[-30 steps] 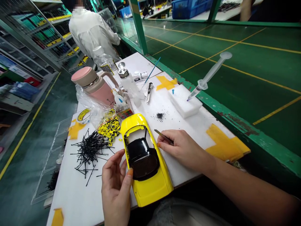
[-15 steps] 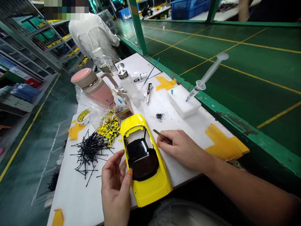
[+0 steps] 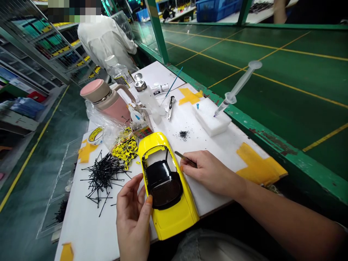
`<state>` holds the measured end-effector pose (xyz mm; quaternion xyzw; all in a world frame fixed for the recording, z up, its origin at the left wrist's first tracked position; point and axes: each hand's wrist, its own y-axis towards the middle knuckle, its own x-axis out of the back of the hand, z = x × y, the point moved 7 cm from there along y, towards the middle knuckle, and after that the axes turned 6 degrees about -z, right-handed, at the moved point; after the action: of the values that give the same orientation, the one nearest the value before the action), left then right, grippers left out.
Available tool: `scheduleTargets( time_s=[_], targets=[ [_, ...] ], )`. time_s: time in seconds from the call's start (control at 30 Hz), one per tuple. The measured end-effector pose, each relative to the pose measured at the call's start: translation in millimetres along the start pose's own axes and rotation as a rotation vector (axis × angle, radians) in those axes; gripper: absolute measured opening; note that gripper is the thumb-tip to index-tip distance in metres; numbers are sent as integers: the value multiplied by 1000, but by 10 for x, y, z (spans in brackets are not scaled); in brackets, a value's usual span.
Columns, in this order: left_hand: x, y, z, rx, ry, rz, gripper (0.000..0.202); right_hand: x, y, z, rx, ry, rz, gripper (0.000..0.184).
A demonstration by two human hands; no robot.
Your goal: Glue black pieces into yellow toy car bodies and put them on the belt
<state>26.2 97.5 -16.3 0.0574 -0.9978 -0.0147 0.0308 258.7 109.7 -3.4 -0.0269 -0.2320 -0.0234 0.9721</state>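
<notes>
A yellow model car (image 3: 174, 224) lies on the counter (image 3: 87, 232) between the hands, its thumb-side edge touched by the spread left hand (image 3: 132, 214). The right hand (image 3: 209, 172) pinches thin tweezers (image 3: 185, 158), tip just beside the car. Black pins (image 3: 102, 179) lie left of the car.

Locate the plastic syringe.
In the head view, the plastic syringe sticks up tilted from the white foam block at the table's right edge, beyond the right hand.
</notes>
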Motion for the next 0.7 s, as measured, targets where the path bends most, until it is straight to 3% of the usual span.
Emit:
scheduleTargets(
  time_s=[0.5,0.6,0.7],
  targets=[
    [27,-4,21,3,-6,-13,45,-1,-2,-5,-25,-16,16,21],
    [25,-7,29,5,-7,1,44,29,-6,-10,-10,32,-27,18],
    [15,4,18,0,-1,-1,44,93,-69,-2,53,91,-153,15]
  ],
)
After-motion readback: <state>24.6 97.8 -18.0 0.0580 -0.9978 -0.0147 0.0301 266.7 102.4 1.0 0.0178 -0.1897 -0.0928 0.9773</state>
